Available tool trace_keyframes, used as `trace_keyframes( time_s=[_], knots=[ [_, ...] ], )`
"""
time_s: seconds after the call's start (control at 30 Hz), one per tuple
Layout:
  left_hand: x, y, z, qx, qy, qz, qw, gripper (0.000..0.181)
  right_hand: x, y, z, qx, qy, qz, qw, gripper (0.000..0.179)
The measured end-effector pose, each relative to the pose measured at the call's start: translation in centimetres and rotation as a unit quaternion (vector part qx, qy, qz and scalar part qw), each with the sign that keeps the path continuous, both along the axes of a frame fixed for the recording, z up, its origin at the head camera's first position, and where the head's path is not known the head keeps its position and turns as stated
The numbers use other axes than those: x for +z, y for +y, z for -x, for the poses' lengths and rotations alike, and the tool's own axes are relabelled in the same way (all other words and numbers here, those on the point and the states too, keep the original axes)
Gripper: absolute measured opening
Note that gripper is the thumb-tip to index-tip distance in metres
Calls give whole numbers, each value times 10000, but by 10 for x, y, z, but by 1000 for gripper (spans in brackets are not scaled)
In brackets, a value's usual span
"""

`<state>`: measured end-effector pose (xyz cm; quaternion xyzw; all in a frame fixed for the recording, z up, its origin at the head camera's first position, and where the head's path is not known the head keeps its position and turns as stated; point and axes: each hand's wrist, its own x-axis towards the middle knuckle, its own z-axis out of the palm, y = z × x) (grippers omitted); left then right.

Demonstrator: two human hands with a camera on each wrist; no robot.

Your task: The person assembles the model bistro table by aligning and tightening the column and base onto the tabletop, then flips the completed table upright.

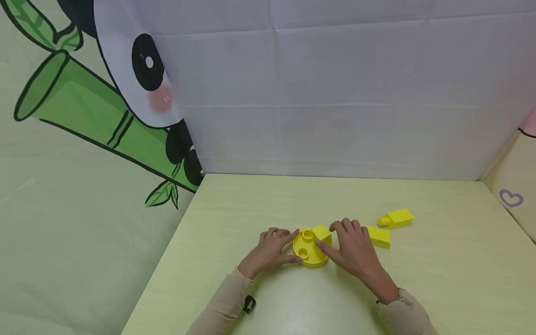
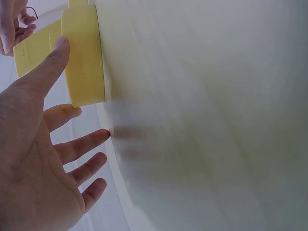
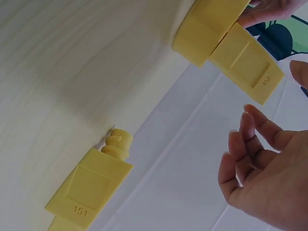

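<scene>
On the table sits a round yellow base (image 1: 315,261) with two ring-shaped sockets visible on its top. My left hand (image 1: 273,249) holds it from the left, thumb on the near side and index finger on the far side, the other fingers spread. A yellow block (image 3: 248,62) stands up from the base, its side marked with a small raised number. Beside this block is my right hand (image 3: 264,163), its fingers loosely bent and a small gap between the fingertips and the block. Nothing is in that hand.
Two more yellow blocks lie to the right of the base. The farther block (image 1: 399,217) points a round peg leftward; the nearer block (image 1: 380,237) is partly behind my right hand. In the right wrist view, a block marked 151 (image 3: 89,187) has a threaded peg. White cloth (image 1: 335,116) hangs behind the table.
</scene>
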<state>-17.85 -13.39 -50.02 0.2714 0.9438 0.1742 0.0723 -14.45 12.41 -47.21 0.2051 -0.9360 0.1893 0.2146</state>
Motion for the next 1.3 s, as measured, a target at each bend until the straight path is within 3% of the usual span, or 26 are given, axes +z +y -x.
trace_keyframes(
  time_s=[0.23, 0.33, 0.43, 0.57, 0.7, 1.07, 1.3],
  knots=[
    [-1, 1, 1, 36, -90, 55, 9999, 82, 0, 3, 2, 469, -405, 137, 9980, 50],
    [-1, 1, 1, 26, -86, 52, 9999, 82, 1, 4, 4, 320, -460, 155, 9983, 45],
    [-1, 1, 1, 16, -77, 58, 10000, 83, 3, 6, 4, 144, -487, 170, 9986, 50],
    [-1, 1, 2, 22, -87, 57, 9999, 83, 4, 7, 3, 92, -615, 155, 9979, 51],
    [0, 1, 1, 20, -77, 63, 9999, 83, 4, 8, 2, -62, -597, 159, 9981, 39],
    [1, 0, 0, -4, -71, 17, 10000, 83, 7, 12, -1, -290, -707, 103, 9970, 40],
    [1, 0, 1, 6, -95, 10, 10000, 83, 8, 17, -1, 94, -1004, 193, 9947, 49]
  ],
)
